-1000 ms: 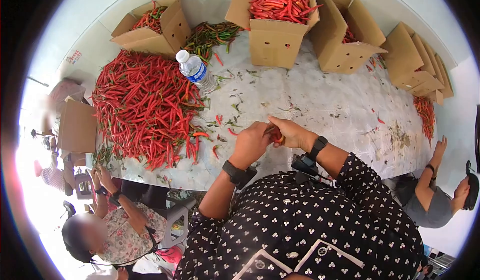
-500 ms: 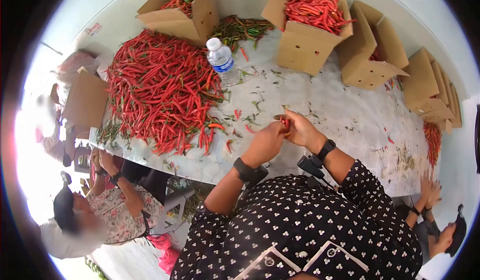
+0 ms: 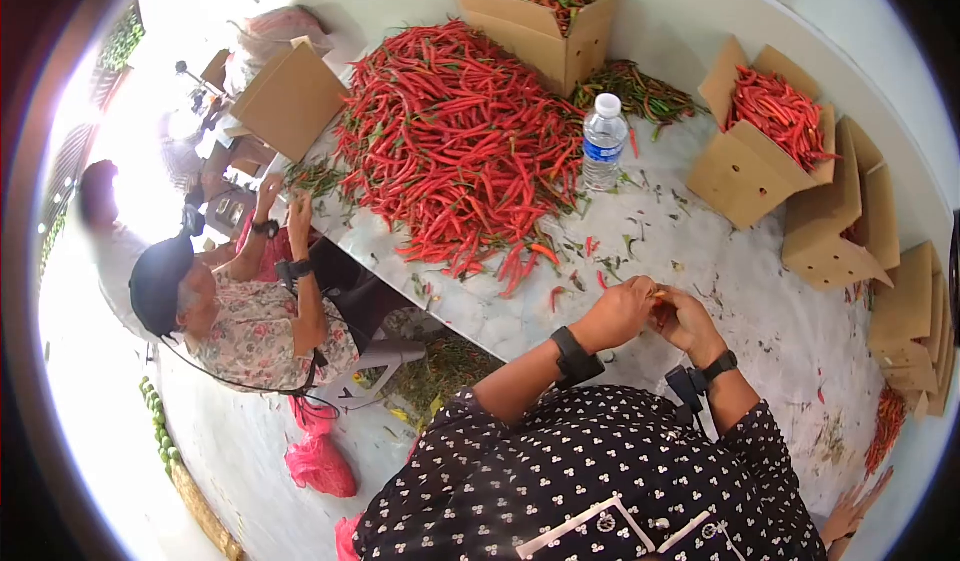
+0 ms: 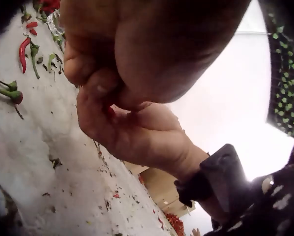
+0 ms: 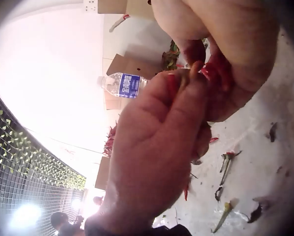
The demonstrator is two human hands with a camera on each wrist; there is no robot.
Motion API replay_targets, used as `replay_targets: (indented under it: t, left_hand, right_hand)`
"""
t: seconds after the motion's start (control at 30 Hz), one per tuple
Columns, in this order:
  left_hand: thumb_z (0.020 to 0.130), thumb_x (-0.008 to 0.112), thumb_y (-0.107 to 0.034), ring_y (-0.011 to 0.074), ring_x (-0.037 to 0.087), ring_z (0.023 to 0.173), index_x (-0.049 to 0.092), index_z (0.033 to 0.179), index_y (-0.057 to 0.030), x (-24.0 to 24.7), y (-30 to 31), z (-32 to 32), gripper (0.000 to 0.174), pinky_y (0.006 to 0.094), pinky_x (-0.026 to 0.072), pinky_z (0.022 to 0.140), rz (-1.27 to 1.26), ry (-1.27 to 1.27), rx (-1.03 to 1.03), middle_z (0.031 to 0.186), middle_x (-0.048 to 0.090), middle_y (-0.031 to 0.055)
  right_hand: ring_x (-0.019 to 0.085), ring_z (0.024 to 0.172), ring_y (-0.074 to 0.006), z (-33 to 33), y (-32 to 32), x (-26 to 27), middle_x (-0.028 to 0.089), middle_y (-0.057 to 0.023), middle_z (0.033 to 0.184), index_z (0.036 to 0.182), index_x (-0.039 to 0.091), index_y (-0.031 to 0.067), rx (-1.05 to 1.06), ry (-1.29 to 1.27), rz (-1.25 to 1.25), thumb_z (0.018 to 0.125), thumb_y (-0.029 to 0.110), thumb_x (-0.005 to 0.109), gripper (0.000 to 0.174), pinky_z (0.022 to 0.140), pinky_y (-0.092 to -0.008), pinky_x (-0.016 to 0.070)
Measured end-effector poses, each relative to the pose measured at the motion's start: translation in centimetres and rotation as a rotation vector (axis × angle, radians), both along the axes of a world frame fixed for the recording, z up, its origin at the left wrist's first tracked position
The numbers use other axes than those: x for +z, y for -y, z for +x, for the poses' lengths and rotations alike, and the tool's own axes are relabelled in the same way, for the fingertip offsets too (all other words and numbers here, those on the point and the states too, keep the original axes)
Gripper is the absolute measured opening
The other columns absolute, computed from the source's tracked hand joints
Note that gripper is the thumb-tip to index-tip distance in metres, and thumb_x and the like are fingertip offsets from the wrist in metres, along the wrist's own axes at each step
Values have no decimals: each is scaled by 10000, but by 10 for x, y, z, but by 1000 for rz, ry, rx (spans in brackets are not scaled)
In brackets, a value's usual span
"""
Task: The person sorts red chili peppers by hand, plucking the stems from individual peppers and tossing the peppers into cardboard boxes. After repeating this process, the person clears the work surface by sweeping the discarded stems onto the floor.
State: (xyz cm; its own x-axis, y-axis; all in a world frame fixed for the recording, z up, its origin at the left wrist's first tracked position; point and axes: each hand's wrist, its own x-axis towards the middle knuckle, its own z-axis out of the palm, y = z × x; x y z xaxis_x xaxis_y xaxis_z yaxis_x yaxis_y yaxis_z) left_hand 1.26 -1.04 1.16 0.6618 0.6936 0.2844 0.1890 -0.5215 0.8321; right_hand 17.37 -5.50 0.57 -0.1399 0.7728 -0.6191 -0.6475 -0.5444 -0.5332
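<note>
In the head view, the left hand (image 3: 618, 316) and right hand (image 3: 690, 323) meet above the table (image 3: 730, 261), fingertips close together. Seen from the right wrist, the left hand (image 5: 147, 147) pinches a chilli (image 5: 172, 86) between thumb and fingers, with an orange-brown tip beside the thumb. The curled right hand (image 5: 230, 34) holds red chillies (image 5: 221, 76) right next to it. The left wrist view shows the left hand (image 4: 157, 49) overlapping the right hand (image 4: 142, 135), a bit of red between them; most of what they hold is hidden.
A large chilli pile (image 3: 450, 151) lies left of the hands, a water bottle (image 3: 603, 146) beyond them. Boxes (image 3: 745, 176) with chillies line the back and right. Loose stems (image 3: 630, 246) litter the table. A seated person (image 3: 260, 311) works at the left.
The head view has swung left, so the pile, bottle and hands appear farther right. Both hands have stayed together, and their fingers have shifted slightly around the chillies.
</note>
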Motion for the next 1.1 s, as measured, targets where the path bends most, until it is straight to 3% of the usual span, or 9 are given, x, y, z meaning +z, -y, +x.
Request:
replay_targets:
  t: [0.13, 0.2, 0.23, 0.3, 0.37, 0.5, 0.9, 1.1]
  left_hand:
    - [868, 445, -100, 331, 567, 647, 474, 910, 7, 2, -8, -10, 119, 368, 447, 573, -143, 20, 86, 723, 567, 156]
    - [872, 412, -121, 220, 593, 559, 487, 879, 14, 0, -12, -14, 154, 326, 453, 496, -661, 88, 48, 697, 585, 142]
    - [872, 412, -121, 220, 593, 559, 487, 879, 14, -6, -14, -16, 154, 326, 453, 496, -658, 89, 60, 697, 585, 142]
    - [883, 384, -148, 152, 576, 518, 490, 883, -4, -30, -19, -18, 179, 285, 448, 446, -934, 173, 55, 712, 591, 100]
    - [882, 381, -154, 159, 580, 524, 494, 885, -15, -49, -22, -22, 179, 281, 451, 438, -1039, 180, 76, 717, 593, 97]
    - [878, 421, -186, 131, 581, 576, 500, 922, -53, -53, -27, -31, 161, 248, 445, 469, -1283, 262, 81, 734, 579, 52]
    - [896, 497, -236, 99, 566, 559, 504, 882, -37, -47, -25, -27, 200, 237, 464, 473, -1129, 143, 63, 686, 547, 22]
    - [896, 479, -211, 107, 568, 549, 500, 883, -21, -40, -24, -28, 192, 241, 464, 471, -1063, 110, 64, 679, 556, 34]
  right_hand:
    - [493, 619, -136, 7, 4, -11, 550, -44, 772, 983, 525, 30, 10, 25, -24, 877, 112, 426, 167, 518, -270, 415]
    - [458, 583, -124, 13, 7, -18, 508, -22, 723, 984, 523, 47, -9, 15, -70, 877, 132, 447, 156, 485, -254, 378]
    - [425, 543, -115, 13, 7, -19, 485, -13, 683, 921, 528, 73, -21, 23, -102, 874, 183, 477, 130, 464, -244, 339]
    - [420, 531, -114, 24, 12, -34, 479, -10, 664, 889, 527, 84, -29, -26, -126, 873, 209, 488, 133, 462, -242, 333]
    - [412, 508, -114, 28, 13, -39, 468, -6, 614, 803, 516, 112, -41, -102, -147, 864, 279, 516, 177, 456, -242, 325]
    - [415, 506, -117, 28, 14, -37, 481, -11, 628, 799, 516, 115, -31, -75, -152, 866, 280, 513, 178, 452, -247, 321]
    - [441, 528, -126, 24, 14, -36, 506, -7, 646, 795, 536, 130, -7, -15, -132, 868, 299, 510, 186, 457, -243, 319]
    - [440, 532, -129, 22, 14, -32, 506, -9, 648, 785, 535, 124, -14, 10, -132, 870, 287, 510, 185, 459, -247, 318]
